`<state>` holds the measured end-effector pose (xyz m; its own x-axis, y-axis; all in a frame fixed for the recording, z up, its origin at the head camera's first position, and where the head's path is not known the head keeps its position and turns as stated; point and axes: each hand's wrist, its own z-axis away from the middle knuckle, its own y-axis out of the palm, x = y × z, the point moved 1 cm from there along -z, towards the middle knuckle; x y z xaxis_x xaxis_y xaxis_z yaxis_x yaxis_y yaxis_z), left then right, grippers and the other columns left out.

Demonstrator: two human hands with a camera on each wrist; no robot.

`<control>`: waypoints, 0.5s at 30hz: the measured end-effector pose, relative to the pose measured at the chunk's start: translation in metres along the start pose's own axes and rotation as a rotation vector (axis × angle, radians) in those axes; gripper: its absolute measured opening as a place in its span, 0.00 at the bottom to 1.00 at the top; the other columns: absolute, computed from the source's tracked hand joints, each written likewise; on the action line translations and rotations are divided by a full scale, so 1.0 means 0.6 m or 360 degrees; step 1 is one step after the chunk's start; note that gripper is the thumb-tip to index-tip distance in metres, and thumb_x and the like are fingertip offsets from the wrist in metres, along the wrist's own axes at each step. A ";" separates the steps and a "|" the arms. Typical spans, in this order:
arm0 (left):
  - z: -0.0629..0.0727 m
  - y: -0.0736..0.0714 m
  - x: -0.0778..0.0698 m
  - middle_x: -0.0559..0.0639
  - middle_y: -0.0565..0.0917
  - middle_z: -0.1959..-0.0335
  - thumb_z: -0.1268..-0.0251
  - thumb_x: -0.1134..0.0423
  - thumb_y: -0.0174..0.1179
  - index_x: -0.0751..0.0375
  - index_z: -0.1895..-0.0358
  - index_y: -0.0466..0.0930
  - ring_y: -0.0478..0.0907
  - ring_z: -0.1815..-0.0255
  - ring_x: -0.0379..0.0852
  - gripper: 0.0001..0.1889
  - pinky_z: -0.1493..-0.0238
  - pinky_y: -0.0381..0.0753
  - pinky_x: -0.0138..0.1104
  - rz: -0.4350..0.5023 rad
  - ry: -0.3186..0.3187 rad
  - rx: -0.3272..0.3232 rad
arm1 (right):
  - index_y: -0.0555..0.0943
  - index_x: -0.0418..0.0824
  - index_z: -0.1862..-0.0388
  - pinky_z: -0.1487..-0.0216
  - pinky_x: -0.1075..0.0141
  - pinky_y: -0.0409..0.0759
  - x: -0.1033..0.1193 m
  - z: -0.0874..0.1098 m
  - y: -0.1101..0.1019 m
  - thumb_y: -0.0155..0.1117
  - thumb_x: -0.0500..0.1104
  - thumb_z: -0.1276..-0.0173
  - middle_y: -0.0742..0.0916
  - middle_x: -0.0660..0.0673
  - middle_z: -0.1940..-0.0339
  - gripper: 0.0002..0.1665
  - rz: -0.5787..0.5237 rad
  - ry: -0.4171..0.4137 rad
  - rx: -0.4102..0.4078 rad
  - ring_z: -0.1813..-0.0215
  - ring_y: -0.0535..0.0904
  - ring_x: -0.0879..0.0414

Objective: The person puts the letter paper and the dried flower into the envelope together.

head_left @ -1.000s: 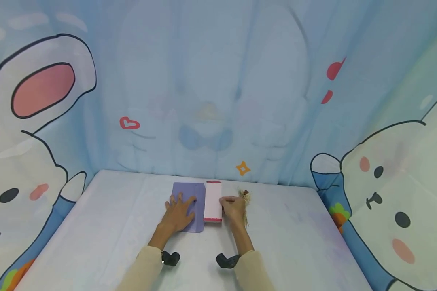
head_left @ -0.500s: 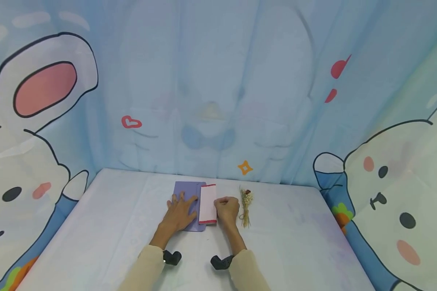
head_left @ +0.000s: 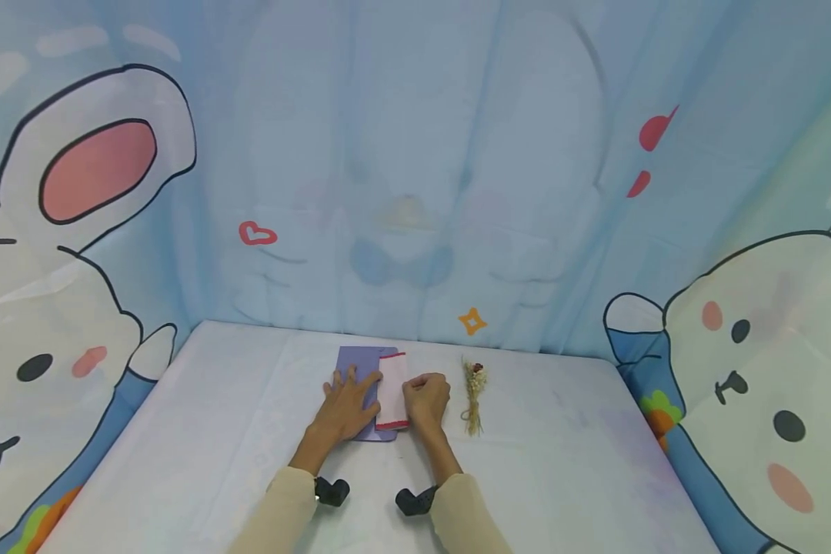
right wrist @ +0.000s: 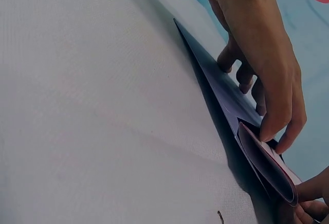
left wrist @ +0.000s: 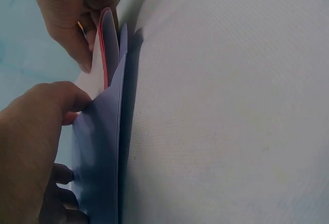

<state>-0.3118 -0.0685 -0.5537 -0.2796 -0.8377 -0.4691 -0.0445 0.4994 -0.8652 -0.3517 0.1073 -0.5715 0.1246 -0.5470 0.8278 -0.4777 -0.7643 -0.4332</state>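
A purple envelope (head_left: 357,357) lies on the white table. My left hand (head_left: 346,406) rests on it with spread fingers, holding it down near its right side. A folded pale pink card (head_left: 392,402) with red edges has its left part inside the envelope's mouth. The card's fold bulges toward the right in the right wrist view, with a purple flap (right wrist: 245,157) beneath it. My right hand (head_left: 427,400) pinches the card's right side between thumb and fingers. In the left wrist view, the left thumb (left wrist: 72,94) sits at the envelope's edge, close to the card (left wrist: 97,72).
A small bunch of dried flowers (head_left: 474,396) tied at the stems lies right of my right hand. The white-covered table (head_left: 561,454) meets a blue curtain (head_left: 402,154) with cartoon rabbits at its back edge. Black wrist straps show below both hands.
My right hand has moved left with the card, away from the dried flowers. The card, earlier beside the envelope, now overlaps its right side. The left hand stays on the envelope.
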 end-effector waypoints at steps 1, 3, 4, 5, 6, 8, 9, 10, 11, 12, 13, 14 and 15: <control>-0.001 0.000 0.000 0.81 0.65 0.19 0.24 0.53 0.59 0.51 0.22 0.75 0.60 0.21 0.90 0.29 0.25 0.61 0.79 -0.0001 -0.0005 0.0009 | 0.89 0.35 0.82 0.76 0.63 0.75 0.001 0.000 0.001 0.71 0.32 0.43 0.87 0.44 0.86 0.08 0.0012 0.0008 0.0010 0.82 0.78 0.55; -0.003 0.001 0.001 0.80 0.65 0.19 0.24 0.53 0.59 0.50 0.22 0.74 0.60 0.21 0.90 0.29 0.25 0.61 0.79 -0.0015 -0.0005 0.0017 | 0.89 0.33 0.80 0.75 0.61 0.77 0.021 0.003 -0.003 0.73 0.30 0.43 0.87 0.41 0.84 0.08 0.0053 0.0095 0.0047 0.81 0.80 0.53; -0.004 0.001 0.002 0.80 0.65 0.19 0.23 0.53 0.59 0.50 0.22 0.74 0.61 0.21 0.90 0.29 0.25 0.62 0.79 -0.0021 -0.0005 0.0018 | 0.89 0.33 0.80 0.74 0.60 0.78 0.022 0.002 -0.002 0.73 0.30 0.43 0.87 0.40 0.84 0.07 0.0057 0.0100 0.0055 0.80 0.80 0.52; -0.005 0.001 0.003 0.80 0.65 0.19 0.23 0.54 0.59 0.50 0.21 0.74 0.61 0.21 0.90 0.29 0.25 0.62 0.78 -0.0027 -0.0004 0.0017 | 0.89 0.33 0.80 0.74 0.60 0.77 0.022 0.002 -0.001 0.73 0.30 0.42 0.87 0.41 0.84 0.08 0.0060 0.0101 0.0060 0.80 0.80 0.51; -0.006 0.002 0.003 0.80 0.66 0.19 0.23 0.54 0.59 0.50 0.22 0.75 0.61 0.21 0.90 0.29 0.25 0.63 0.78 -0.0032 0.0002 0.0012 | 0.89 0.33 0.80 0.75 0.60 0.77 0.016 0.001 0.005 0.73 0.31 0.42 0.87 0.41 0.84 0.08 0.0065 0.0097 0.0055 0.80 0.80 0.51; -0.007 0.002 0.004 0.81 0.66 0.20 0.23 0.54 0.59 0.51 0.22 0.75 0.61 0.21 0.91 0.29 0.26 0.63 0.78 -0.0038 0.0009 0.0008 | 0.88 0.34 0.81 0.76 0.61 0.75 0.003 -0.003 0.014 0.72 0.31 0.43 0.86 0.43 0.85 0.08 0.0055 0.0087 0.0045 0.81 0.79 0.51; -0.007 0.002 0.004 0.81 0.66 0.19 0.23 0.54 0.59 0.51 0.22 0.74 0.61 0.21 0.91 0.28 0.25 0.63 0.78 -0.0036 0.0009 0.0009 | 0.88 0.35 0.81 0.76 0.61 0.75 -0.004 -0.005 0.020 0.72 0.32 0.44 0.86 0.43 0.86 0.08 0.0063 0.0073 0.0038 0.81 0.79 0.51; -0.006 0.001 0.004 0.81 0.66 0.20 0.23 0.54 0.58 0.51 0.22 0.75 0.61 0.21 0.91 0.28 0.26 0.63 0.78 -0.0035 0.0013 0.0006 | 0.88 0.35 0.82 0.77 0.61 0.75 -0.005 -0.005 0.021 0.72 0.32 0.45 0.85 0.43 0.86 0.08 0.0066 0.0057 0.0028 0.81 0.78 0.51; -0.006 0.002 0.004 0.81 0.66 0.20 0.23 0.54 0.58 0.51 0.22 0.75 0.61 0.21 0.91 0.29 0.26 0.63 0.78 -0.0033 0.0014 0.0007 | 0.88 0.36 0.82 0.77 0.61 0.75 -0.013 -0.007 0.026 0.71 0.32 0.46 0.85 0.44 0.86 0.08 0.0077 0.0031 0.0015 0.82 0.78 0.51; -0.006 0.002 0.005 0.81 0.66 0.20 0.23 0.54 0.58 0.51 0.22 0.75 0.61 0.21 0.91 0.29 0.26 0.63 0.78 -0.0028 0.0015 0.0005 | 0.88 0.36 0.82 0.77 0.60 0.76 -0.013 -0.007 0.026 0.71 0.31 0.46 0.86 0.43 0.86 0.07 0.0076 0.0033 0.0019 0.81 0.79 0.50; -0.006 0.003 0.005 0.81 0.66 0.19 0.23 0.54 0.58 0.51 0.21 0.74 0.61 0.21 0.91 0.29 0.25 0.62 0.79 -0.0018 0.0016 0.0004 | 0.88 0.35 0.82 0.77 0.59 0.77 -0.006 -0.005 0.022 0.72 0.31 0.45 0.87 0.42 0.85 0.08 0.0069 0.0036 0.0029 0.81 0.80 0.50; -0.006 0.004 0.005 0.81 0.66 0.20 0.23 0.54 0.58 0.52 0.22 0.74 0.61 0.21 0.91 0.29 0.26 0.62 0.79 -0.0007 0.0021 -0.0002 | 0.89 0.35 0.82 0.76 0.58 0.79 0.000 -0.003 0.018 0.72 0.31 0.45 0.87 0.42 0.84 0.08 0.0088 0.0030 0.0037 0.80 0.81 0.49; -0.006 0.005 0.006 0.81 0.66 0.20 0.24 0.53 0.59 0.52 0.22 0.75 0.61 0.22 0.92 0.29 0.26 0.62 0.79 0.0007 0.0028 -0.0011 | 0.89 0.34 0.81 0.76 0.57 0.80 0.009 -0.001 0.013 0.73 0.31 0.44 0.88 0.40 0.83 0.08 0.0088 0.0046 0.0048 0.80 0.82 0.48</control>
<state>-0.3162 -0.0695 -0.5575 -0.2969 -0.8314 -0.4698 -0.0496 0.5048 -0.8618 -0.3551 0.0985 -0.5702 0.0735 -0.5792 0.8119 -0.4566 -0.7433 -0.4889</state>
